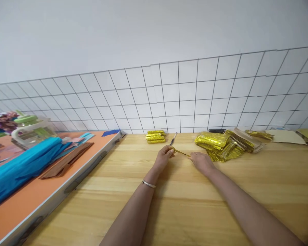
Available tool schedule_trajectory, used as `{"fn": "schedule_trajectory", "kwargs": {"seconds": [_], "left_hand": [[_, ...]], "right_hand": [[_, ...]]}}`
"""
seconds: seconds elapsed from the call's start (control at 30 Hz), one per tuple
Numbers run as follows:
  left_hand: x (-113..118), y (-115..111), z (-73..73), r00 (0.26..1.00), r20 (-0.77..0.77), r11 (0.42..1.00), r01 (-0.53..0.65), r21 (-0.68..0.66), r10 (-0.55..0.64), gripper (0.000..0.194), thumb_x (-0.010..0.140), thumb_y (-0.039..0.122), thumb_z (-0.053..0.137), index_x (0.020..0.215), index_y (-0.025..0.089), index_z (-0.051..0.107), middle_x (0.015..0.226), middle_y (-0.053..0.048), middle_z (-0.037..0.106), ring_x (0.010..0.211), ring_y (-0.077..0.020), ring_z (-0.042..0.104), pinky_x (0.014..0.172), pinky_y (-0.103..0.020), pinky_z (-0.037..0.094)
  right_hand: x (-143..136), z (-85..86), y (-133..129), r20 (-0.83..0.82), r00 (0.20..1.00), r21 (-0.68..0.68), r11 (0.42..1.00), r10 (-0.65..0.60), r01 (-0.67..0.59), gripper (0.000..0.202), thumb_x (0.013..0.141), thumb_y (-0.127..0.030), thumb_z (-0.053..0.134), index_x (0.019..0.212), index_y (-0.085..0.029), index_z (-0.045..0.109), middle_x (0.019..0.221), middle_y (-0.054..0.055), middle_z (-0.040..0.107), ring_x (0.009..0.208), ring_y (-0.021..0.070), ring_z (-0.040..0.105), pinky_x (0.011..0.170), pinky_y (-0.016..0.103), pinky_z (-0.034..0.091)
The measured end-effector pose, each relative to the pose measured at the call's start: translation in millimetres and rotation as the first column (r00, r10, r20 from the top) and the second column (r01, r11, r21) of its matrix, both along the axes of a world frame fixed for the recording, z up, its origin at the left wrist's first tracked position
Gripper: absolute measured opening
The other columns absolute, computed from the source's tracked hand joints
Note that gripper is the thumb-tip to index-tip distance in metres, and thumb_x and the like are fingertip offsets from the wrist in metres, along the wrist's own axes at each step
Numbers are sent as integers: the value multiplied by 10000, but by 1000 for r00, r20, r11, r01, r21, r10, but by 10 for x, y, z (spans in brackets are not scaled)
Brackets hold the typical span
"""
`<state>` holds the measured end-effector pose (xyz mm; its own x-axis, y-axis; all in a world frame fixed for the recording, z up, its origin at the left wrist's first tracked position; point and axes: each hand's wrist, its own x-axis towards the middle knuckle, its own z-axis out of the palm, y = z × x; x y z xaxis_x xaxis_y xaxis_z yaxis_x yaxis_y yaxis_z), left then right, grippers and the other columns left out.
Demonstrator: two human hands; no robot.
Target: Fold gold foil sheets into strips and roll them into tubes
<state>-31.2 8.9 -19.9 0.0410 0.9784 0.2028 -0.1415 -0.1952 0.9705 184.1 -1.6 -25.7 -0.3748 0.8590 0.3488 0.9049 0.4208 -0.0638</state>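
A thin gold foil strip (181, 151) stretches between my two hands, just above the wooden tabletop. My left hand (164, 155), with a bangle on its wrist, pinches the strip's left end. At the other end, my right hand (200, 162) has its fingers closed on the strip. Beyond my left hand lies a slim pen-like tool (173, 138), its near part close to my fingers. Several rolled gold foil bundles (155, 137) are stacked behind it to the left. A loose pile of gold foil pieces (215, 143) lies just past my right hand.
Brown paper (286, 136) and more gold foil lie along the back right. On the left, an orange-topped table (43, 191) with a pale raised edge carries blue folded material (28, 160), brown material (69, 160) and a green-lidded container (28, 126). A tiled wall (169, 95) stands behind.
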Motion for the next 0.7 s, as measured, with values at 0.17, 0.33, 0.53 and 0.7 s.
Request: {"fn": "schedule_trajectory", "kwargs": {"seconds": [0.17, 0.33, 0.53, 0.7], "left_hand": [[-13, 11, 16, 995, -90, 998, 50, 36, -47, 276, 722, 398, 657, 757, 134, 585, 662, -25, 622, 554, -120, 571, 595, -251, 445], [38, 36, -95, 992, -126, 995, 22, 92, -10, 267, 769, 403, 600, 710, 150, 535, 640, 2, 604, 542, -102, 548, 597, -243, 450], [225, -44, -214, 982, -170, 988, 100, 118, -79, 255, 773, 389, 601, 707, 151, 538, 620, 8, 584, 571, -110, 551, 599, -237, 448], [270, -83, -222, 981, -180, 987, 91, 133, -67, 238, 807, 378, 563, 741, 150, 540, 658, 7, 591, 584, -102, 546, 626, -235, 440]], "right_hand": [[63, 29, 2, -19, 999, 20, 999, 48, -48, 349, 932, -406, 382, 837, -196, 644, 817, 67, 678, 780, 182, 591, 679, 268, 379], [33, 60, -42, -42, 996, 28, 996, 85, -84, 313, 941, -353, 379, 916, -182, 640, 916, 86, 664, 900, 198, 566, 763, 287, 388], [-102, 42, -82, -49, 990, -49, 990, 131, -133, 264, 936, -331, 408, 982, -194, 629, 940, 73, 659, 939, 190, 565, 841, 319, 406], [-145, 8, -68, -72, 996, -155, 986, 49, -59, 257, 912, -343, 476, 1075, -167, 569, 1054, 65, 600, 897, 174, 587, 788, 380, 489]]}}
